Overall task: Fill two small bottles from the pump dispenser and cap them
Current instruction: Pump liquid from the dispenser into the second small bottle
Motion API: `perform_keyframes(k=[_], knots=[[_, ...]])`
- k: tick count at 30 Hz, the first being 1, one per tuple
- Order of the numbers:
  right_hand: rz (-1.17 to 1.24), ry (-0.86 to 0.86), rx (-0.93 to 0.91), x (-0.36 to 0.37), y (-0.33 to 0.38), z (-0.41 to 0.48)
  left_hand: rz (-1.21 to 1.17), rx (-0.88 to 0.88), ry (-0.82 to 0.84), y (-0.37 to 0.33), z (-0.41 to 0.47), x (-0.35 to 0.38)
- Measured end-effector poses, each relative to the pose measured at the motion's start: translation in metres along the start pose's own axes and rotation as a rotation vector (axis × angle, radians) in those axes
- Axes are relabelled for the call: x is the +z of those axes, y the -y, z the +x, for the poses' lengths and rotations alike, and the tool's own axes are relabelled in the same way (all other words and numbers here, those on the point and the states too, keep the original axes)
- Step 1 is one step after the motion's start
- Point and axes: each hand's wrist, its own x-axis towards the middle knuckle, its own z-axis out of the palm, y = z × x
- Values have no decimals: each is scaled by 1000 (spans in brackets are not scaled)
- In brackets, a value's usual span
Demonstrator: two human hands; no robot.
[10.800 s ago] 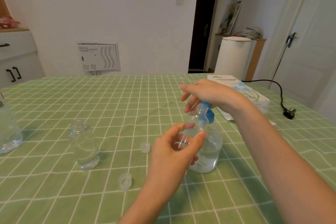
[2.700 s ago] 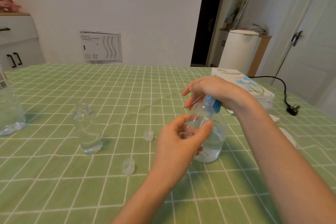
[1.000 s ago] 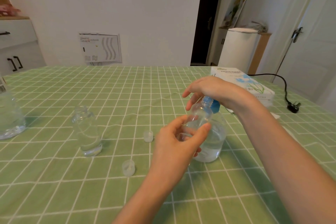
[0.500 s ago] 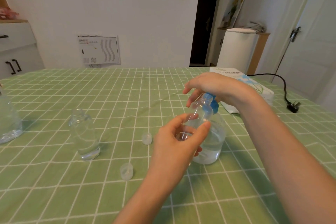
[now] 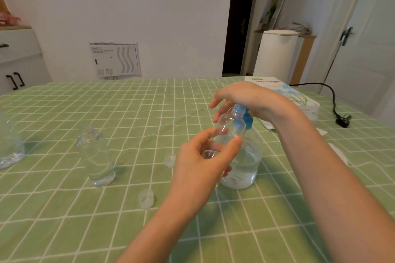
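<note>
Our left hand [image 5: 203, 162] grips the small bottle [image 5: 229, 128] between thumb and fingers, lifted off the table [image 5: 128, 113], its mouth up by the spout of the pump dispenser [image 5: 245, 162]. Our right hand [image 5: 245, 98] drapes over the blue pump head [image 5: 248, 118], fingers loose, palm bearing down. The danger here is aim. That neck is narrow, and if it drifts off the spout, one press sends liquid over our fingers and the table. Push hard off-centre and the dispenser could tip. The second bottle [image 5: 96, 156] stands well to the left, uncapped, with both caps [image 5: 146, 198] lying loose and easy to knock.
</note>
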Motion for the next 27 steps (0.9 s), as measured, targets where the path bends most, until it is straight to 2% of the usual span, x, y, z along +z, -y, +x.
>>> perform_keyframes(k=[6,27], knots=[[-18,-3,22,0,3,0,58,33,28,-5,3,-7],[-60,25,24,4,-3,7,-3,13,10,5,1,-3]])
